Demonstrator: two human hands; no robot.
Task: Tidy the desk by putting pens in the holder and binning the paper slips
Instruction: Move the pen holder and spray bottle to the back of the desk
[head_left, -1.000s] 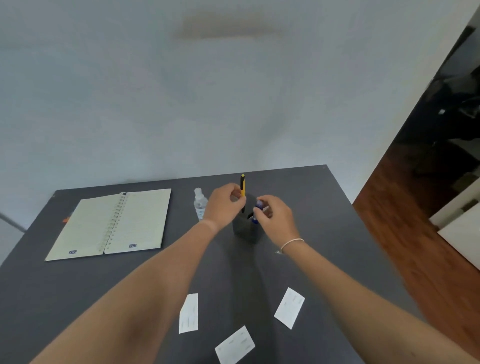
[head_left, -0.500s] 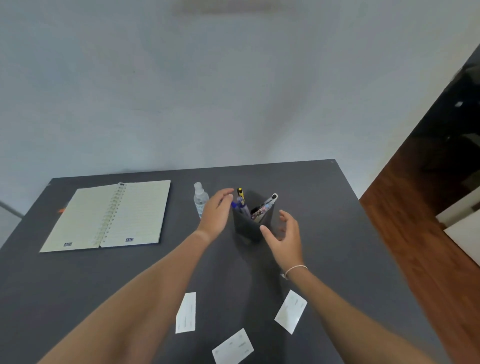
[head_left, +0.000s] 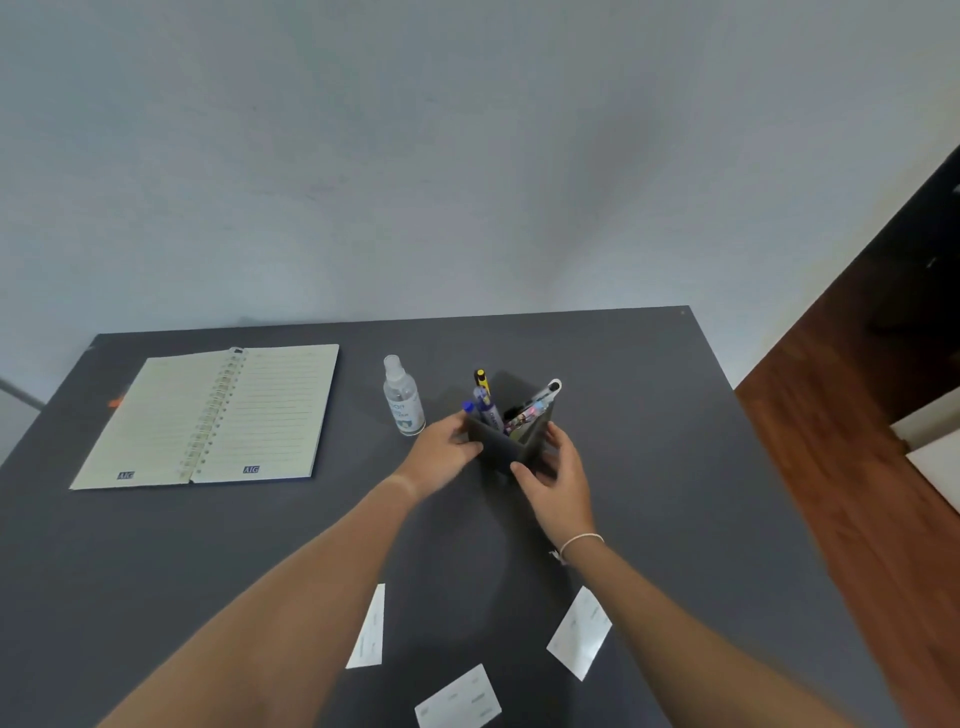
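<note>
A dark square pen holder (head_left: 501, 447) stands mid-desk with several pens (head_left: 488, 402) sticking out, one yellow-and-black, others blue, one with a white clip. My left hand (head_left: 444, 449) grips the holder's left side and my right hand (head_left: 558, 475) grips its right side and front corner. Three white paper slips lie on the desk near me: one on the left (head_left: 370, 631), one at the bottom edge (head_left: 460, 701), one on the right (head_left: 581, 631).
An open spiral notebook (head_left: 208, 415) lies at the left of the dark grey desk (head_left: 675, 467). A small clear spray bottle (head_left: 401, 397) stands just left of the holder. Wooden floor (head_left: 857, 415) shows beyond the desk's right edge. No bin is in view.
Both hands let go of the pens, which now stand in the holder. The hands came down and closed around the holder's sides.
</note>
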